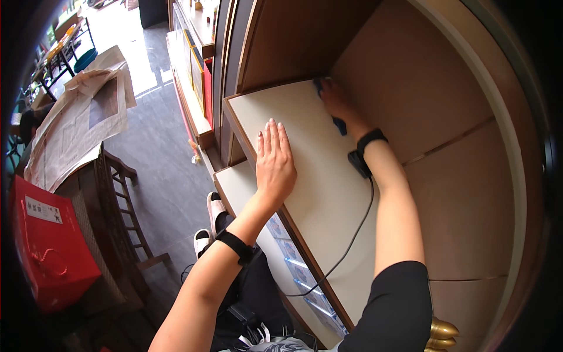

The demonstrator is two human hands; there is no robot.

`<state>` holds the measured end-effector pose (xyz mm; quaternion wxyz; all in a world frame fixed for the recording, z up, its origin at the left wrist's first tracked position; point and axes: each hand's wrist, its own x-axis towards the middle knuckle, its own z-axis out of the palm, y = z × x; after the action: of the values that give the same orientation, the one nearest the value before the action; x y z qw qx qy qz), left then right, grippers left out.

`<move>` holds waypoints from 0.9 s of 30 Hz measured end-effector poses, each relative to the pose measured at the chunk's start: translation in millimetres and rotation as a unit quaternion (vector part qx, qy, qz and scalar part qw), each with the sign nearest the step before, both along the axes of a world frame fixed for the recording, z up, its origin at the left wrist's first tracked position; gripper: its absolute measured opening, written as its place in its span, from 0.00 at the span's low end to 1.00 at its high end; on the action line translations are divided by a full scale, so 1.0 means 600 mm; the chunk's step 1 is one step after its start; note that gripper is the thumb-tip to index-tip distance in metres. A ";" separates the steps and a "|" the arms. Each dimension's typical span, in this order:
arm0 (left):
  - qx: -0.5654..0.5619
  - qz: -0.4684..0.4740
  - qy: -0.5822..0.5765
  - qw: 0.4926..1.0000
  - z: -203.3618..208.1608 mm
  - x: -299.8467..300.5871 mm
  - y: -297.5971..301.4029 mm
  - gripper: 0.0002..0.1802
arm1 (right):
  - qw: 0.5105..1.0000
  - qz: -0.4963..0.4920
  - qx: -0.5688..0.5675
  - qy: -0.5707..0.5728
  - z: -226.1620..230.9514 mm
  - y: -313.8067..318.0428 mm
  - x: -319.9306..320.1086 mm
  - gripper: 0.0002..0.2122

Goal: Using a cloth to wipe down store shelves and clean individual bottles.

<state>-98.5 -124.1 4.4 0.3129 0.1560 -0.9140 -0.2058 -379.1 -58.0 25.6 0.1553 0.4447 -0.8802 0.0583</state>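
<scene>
My right hand (336, 101) is at the far inner corner of a white shelf (311, 170), pressed down on a dark blue cloth (340, 125). Parts of the cloth stick out on both sides of the hand, and the rest is hidden under it. My left hand (275, 167) is over the shelf's left edge with its fingers stretched out together, holding nothing. Whether its palm touches the shelf I cannot tell. Each wrist wears a black band, and a small black device (359, 163) with a cable is at the right wrist.
Brown panels (434, 111) curve round the shelf's right side. Blue-and-clear packages (302, 273) line a lower level. The black cable (352, 240) crosses the shelf. At left, a red gift box (53, 246) and newspaper sheets (76, 129) rest on dark wooden furniture. Gold-coloured rounded shapes (443, 334) stand at lower right.
</scene>
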 end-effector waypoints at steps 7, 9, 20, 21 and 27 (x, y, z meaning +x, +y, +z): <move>-0.009 0.008 -0.008 1.000 -0.004 0.007 -0.010 0.33 | 0.989 -0.050 0.120 0.075 0.033 -0.017 0.004 0.18; -0.006 0.006 -0.004 1.000 -0.004 -0.002 -0.006 0.33 | 0.984 -0.087 0.139 0.073 0.042 0.037 0.023 0.18; -0.021 0.018 0.002 1.000 -0.018 -0.010 -0.013 0.32 | 0.974 -0.210 0.071 0.051 0.037 0.365 0.268 0.17; -0.050 0.039 -0.018 0.998 -0.022 -0.012 -0.017 0.32 | 0.969 -0.232 0.071 0.038 0.037 0.393 0.291 0.18; -0.019 0.030 -0.004 0.999 -0.017 -0.010 -0.016 0.31 | 0.950 -0.310 0.015 -0.027 0.019 0.453 0.355 0.21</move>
<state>-104.7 -133.8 -6.1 0.3180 0.1784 -0.9139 -0.1784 -165.8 214.0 36.7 0.1353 0.1507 -0.9793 0.0064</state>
